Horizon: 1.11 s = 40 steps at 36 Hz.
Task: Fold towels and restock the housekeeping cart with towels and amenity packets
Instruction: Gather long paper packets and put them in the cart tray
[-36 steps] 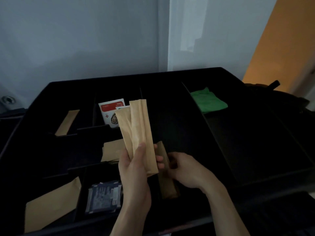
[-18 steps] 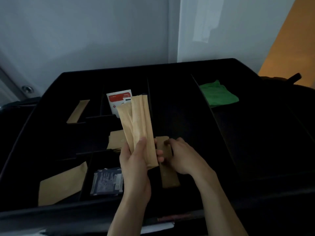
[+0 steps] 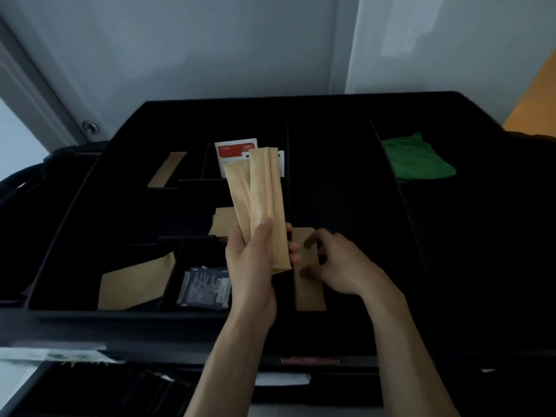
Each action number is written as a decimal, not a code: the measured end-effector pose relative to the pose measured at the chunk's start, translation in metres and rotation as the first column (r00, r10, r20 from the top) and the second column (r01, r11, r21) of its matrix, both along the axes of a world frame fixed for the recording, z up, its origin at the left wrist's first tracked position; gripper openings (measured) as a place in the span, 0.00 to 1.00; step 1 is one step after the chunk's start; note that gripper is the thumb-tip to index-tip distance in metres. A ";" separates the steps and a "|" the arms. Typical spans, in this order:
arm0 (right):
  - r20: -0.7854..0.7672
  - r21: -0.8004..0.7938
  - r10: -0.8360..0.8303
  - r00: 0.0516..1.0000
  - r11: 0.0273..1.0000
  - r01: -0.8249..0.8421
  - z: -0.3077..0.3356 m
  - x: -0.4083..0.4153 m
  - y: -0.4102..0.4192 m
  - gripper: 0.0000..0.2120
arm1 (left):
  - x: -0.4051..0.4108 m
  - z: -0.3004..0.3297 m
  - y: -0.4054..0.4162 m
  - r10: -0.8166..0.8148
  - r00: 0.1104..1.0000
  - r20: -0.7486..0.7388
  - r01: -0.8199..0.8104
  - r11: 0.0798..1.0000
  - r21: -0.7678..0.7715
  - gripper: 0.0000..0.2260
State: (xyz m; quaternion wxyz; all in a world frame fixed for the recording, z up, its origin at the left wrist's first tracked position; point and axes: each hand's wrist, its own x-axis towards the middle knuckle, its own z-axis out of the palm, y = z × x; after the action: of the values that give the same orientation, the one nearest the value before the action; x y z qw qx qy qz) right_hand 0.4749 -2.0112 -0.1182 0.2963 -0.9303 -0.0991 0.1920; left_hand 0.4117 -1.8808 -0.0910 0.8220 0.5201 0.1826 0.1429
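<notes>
Packets going into the cart tray

Your left hand [image 3: 252, 260] grips upright paper packets [image 3: 258, 200]; your right hand [image 3: 340, 263], nearer, pinches one packet [image 3: 308, 291] lying near-to-far in the tray [image 3: 346, 109], just right.

The black cart tray [image 3: 346, 191], split by dividers, is holding a green cloth [image 3: 416, 161] at its far right. Left of the cloth a red-and-white packet [image 3: 231, 150] is lying; nearer the front, dark sachets [image 3: 204, 288] and a brown envelope [image 3: 135, 281] are resting.
</notes>
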 end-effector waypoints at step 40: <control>-0.156 0.774 0.197 0.968 0.634 -0.004 0.090 0.066 0.229 0.21 | 0.037 0.029 0.225 -0.196 0.978 -0.067 0.168 0.561 0.811 0.31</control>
State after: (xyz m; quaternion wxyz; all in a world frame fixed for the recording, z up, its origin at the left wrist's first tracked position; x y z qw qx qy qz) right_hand 0.5414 -1.7817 -0.0278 0.6609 -0.6810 -0.1890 0.2524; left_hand 0.4488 -1.6559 -0.0616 0.5059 0.8518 0.0295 0.1330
